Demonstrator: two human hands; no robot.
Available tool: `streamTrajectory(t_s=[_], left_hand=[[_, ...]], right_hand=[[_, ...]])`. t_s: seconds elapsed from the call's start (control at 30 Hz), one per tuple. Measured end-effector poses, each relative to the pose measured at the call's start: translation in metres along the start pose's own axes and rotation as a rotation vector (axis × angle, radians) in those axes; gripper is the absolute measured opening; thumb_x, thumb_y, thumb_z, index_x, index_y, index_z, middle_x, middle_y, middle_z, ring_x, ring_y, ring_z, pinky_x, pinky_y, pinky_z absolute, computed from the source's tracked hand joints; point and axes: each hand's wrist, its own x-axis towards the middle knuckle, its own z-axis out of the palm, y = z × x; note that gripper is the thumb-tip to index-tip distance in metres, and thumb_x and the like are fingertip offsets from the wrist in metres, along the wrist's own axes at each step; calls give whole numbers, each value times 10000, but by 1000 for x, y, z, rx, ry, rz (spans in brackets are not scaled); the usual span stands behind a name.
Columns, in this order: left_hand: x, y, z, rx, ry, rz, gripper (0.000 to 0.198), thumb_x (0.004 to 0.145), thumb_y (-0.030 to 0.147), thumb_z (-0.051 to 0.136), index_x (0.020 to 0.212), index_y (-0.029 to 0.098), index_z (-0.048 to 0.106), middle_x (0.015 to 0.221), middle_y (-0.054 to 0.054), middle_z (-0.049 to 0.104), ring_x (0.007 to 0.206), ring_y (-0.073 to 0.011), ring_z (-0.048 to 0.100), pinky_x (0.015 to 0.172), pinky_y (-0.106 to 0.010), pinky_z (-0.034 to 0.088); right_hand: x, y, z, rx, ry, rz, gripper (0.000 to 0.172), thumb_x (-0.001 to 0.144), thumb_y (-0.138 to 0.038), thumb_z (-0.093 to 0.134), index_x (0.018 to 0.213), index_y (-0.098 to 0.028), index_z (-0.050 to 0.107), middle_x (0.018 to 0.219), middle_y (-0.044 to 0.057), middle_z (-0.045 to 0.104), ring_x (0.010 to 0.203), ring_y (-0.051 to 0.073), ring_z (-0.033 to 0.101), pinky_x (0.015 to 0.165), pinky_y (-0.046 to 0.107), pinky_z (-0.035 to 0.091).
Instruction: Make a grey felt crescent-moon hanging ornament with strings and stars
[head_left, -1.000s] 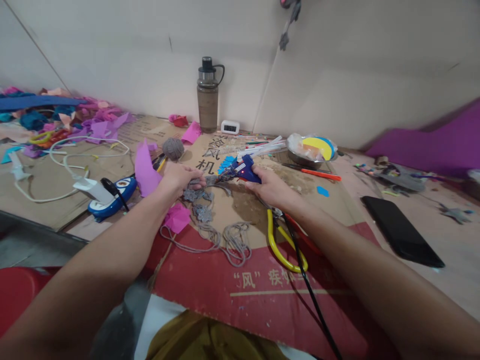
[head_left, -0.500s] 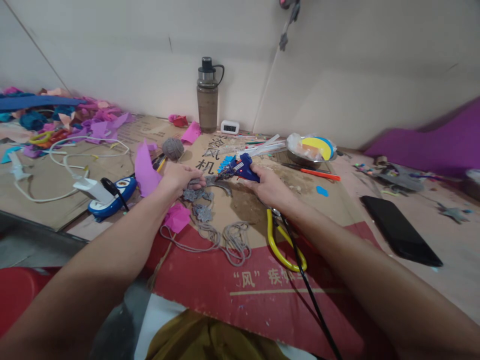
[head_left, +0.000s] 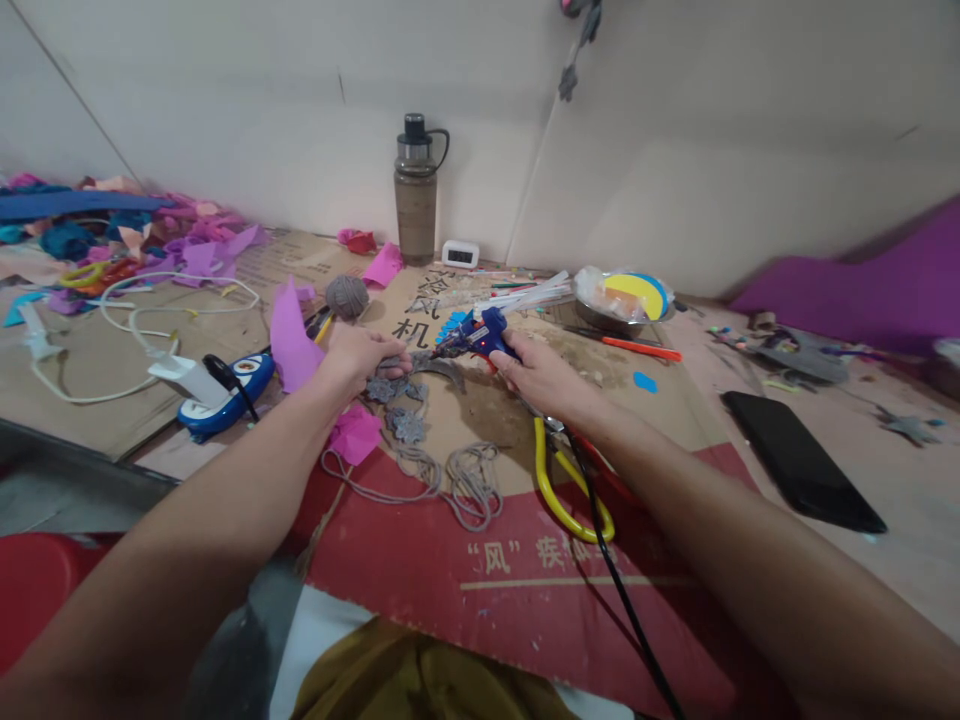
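My right hand [head_left: 534,366] is closed around a blue hot glue gun [head_left: 486,332], its nozzle pointing left. A black cord [head_left: 626,610] trails from it toward me. My left hand [head_left: 364,358] pinches the end of a grey curved felt-like strip [head_left: 444,368], close to the nozzle; whether the nozzle touches it I cannot tell. Below my left hand lie grey flower-shaped pieces [head_left: 407,425] and a loose bundle of grey cord [head_left: 472,487]. Yellow-handled scissors or pliers [head_left: 547,480] lie below my right wrist, partly hidden by the forearm.
A cardboard sheet [head_left: 420,590] covers the table. Behind stand a bottle [head_left: 415,195], a small clock [head_left: 460,254] and a metal bowl [head_left: 619,312]. A ball of grey yarn [head_left: 346,296], a blue power strip [head_left: 225,395] and fabric scraps are left; a phone [head_left: 802,460] lies right.
The glue gun in my right hand has tilted slightly, and its nozzle has shifted a little left and down along the grey strip. My left hand has stayed nearly still.
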Motion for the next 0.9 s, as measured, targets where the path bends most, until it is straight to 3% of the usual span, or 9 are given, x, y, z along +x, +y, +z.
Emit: streamTrajectory(t_s=[0.23, 0.6, 0.8, 0.9], left_hand=[[-1, 1, 0, 15, -16, -3, 120, 752, 52, 606, 643, 97, 633, 540, -48, 638, 512, -115, 613, 485, -181, 505], [-1, 2, 0, 20, -9, -17, 79, 745, 44, 614, 690, 90, 647, 569, -68, 637, 533, -124, 610, 495, -188, 508], [-2, 1, 0, 61, -2, -15, 45, 753, 96, 628, 775, 82, 665, 608, -63, 645, 666, -160, 655, 582, -215, 528], [-2, 1, 0, 65, -3, -18, 63, 756, 97, 627, 800, 71, 665, 614, -64, 644, 700, -175, 664, 635, -245, 539]], right_hand=[[1, 3, 6, 15, 18, 9, 151, 889, -308, 430, 806, -208, 507, 662, -4, 542, 600, 142, 487, 577, 261, 364], [4, 5, 6, -71, 67, 6, 243, 884, -337, 431, 996, -174, 572, 757, 35, 581, 673, 173, 516, 617, 279, 375], [5, 4, 6, -60, 82, 0, 314, 885, -329, 438, 1097, -142, 575, 893, 73, 637, 778, 189, 558, 701, 292, 406], [3, 3, 5, -54, 68, -4, 296, 883, -325, 439, 1064, -138, 580, 839, 58, 623, 732, 178, 542, 674, 284, 398]])
